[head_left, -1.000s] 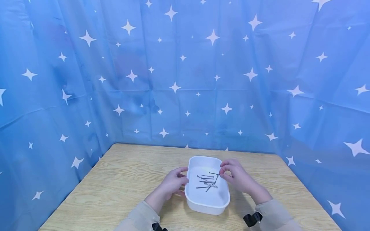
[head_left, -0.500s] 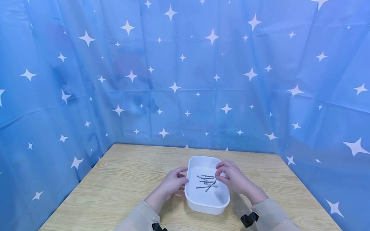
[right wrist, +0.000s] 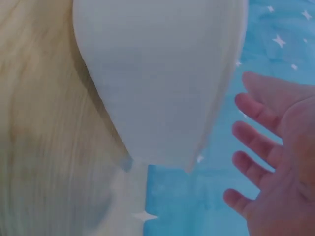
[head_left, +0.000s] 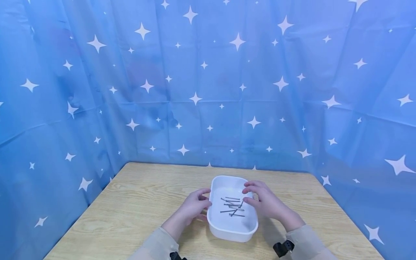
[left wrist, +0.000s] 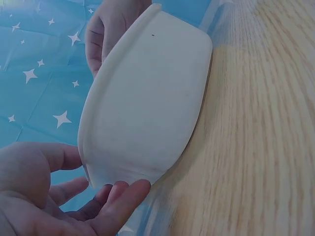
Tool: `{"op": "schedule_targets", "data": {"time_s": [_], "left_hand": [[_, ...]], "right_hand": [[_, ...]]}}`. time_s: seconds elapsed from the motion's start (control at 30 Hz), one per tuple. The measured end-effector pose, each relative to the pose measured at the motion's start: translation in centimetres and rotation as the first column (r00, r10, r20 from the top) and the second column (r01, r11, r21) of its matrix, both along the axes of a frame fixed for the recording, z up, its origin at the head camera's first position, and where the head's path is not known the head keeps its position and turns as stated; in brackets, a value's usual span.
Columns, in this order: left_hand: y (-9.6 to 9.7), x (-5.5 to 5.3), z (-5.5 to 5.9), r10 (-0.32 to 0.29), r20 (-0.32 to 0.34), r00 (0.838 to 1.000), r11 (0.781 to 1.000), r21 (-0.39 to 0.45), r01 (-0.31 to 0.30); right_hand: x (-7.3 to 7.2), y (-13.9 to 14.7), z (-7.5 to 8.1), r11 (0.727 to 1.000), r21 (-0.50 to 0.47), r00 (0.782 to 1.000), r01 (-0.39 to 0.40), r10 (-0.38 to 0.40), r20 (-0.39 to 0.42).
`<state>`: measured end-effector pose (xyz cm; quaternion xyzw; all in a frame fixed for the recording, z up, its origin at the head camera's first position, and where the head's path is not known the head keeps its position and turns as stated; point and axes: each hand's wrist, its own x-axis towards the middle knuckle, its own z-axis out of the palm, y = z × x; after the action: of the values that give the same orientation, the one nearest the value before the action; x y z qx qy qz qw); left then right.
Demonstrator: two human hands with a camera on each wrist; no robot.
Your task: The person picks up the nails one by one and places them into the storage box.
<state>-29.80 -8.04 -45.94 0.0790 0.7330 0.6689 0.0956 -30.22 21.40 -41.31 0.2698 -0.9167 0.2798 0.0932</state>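
A white plastic tray (head_left: 227, 231) stands on the table with several dark nails (head_left: 232, 206) lying loosely crossed inside it. My left hand (head_left: 193, 206) holds the tray's left side, thumb at the rim and fingers against the outer wall; the left wrist view shows those fingers (left wrist: 123, 206) at the wall. Over the tray's right rim hovers my right hand (head_left: 264, 200), thumb and fingers spread apart. In the right wrist view its fingers (right wrist: 256, 142) are parted, with nothing between them, beside the tray wall (right wrist: 157, 88).
The tray rests on a wooden table (head_left: 156, 195) with light grain. Behind and on both sides hangs a blue curtain (head_left: 208, 83) with white stars. Beige sleeves (head_left: 308, 242) and black wrist cameras (head_left: 283, 248) come in from the bottom.
My right hand held a nail over the tray, moved left with it and let it go among the others. Its thumb and fingers have parted. My left hand stays at the tray.
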Motion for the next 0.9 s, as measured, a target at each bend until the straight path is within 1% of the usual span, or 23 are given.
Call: {"op": "schedule_targets", "data": {"time_s": [0.1,0.17,0.27,0.33,0.43,0.47,0.53,0.57,0.67,0.77,0.83,0.9], "left_hand": [[0.0,0.1,0.3,0.016,-0.017,1.000,0.999,-0.031,-0.016],[-0.1,0.1,0.7,0.026,-0.037,0.999,0.997,-0.069,-0.028],[-0.6,0.1,1.4,0.029,-0.085,0.996,0.988,-0.148,-0.041],[-1.1,0.0,2.0,0.019,-0.120,0.993,0.980,-0.194,-0.043],[-1.8,0.0,2.9,0.009,-0.190,0.982,0.968,-0.244,-0.056],[-2.0,0.0,3.2,0.006,-0.221,0.975,0.965,-0.255,-0.063],[-2.5,0.0,3.7,0.000,-0.284,0.959,0.958,-0.274,-0.081],[-2.7,0.0,3.9,-0.004,-0.318,0.948,0.954,-0.287,-0.092],[-3.4,0.1,4.5,-0.020,-0.409,0.912,0.943,-0.312,-0.119],[-4.1,0.3,4.8,-0.025,-0.483,0.875,0.931,-0.330,-0.156],[-4.6,0.4,4.9,-0.027,-0.531,0.847,0.915,-0.354,-0.193],[-5.1,0.4,4.8,-0.038,-0.574,0.818,0.891,-0.390,-0.232]], "right_hand": [[0.4,0.8,0.5,1.000,-0.016,0.999,-0.001,0.001,-0.036],[0.6,1.2,0.9,1.000,-0.021,0.998,-0.002,0.001,-0.065],[0.9,1.9,1.7,1.000,-0.026,0.995,-0.005,0.003,-0.097],[1.0,2.3,2.3,1.000,-0.022,0.993,-0.005,0.003,-0.116],[1.3,2.8,3.2,1.000,-0.023,0.989,-0.012,0.008,-0.145],[1.3,2.9,3.5,1.000,-0.022,0.988,-0.017,0.013,-0.157],[1.6,3.1,4.1,1.000,-0.019,0.984,-0.023,0.020,-0.175],[1.7,3.2,4.3,1.000,-0.018,0.983,-0.022,0.018,-0.181],[2.2,3.5,4.8,1.000,-0.003,0.984,-0.011,0.010,-0.179],[2.5,3.8,4.9,1.000,0.023,0.986,0.000,0.003,-0.169],[2.7,4.0,4.8,0.999,0.042,0.986,0.003,0.004,-0.169],[2.7,4.2,4.6,0.998,0.060,0.985,0.006,0.005,-0.173]]}}
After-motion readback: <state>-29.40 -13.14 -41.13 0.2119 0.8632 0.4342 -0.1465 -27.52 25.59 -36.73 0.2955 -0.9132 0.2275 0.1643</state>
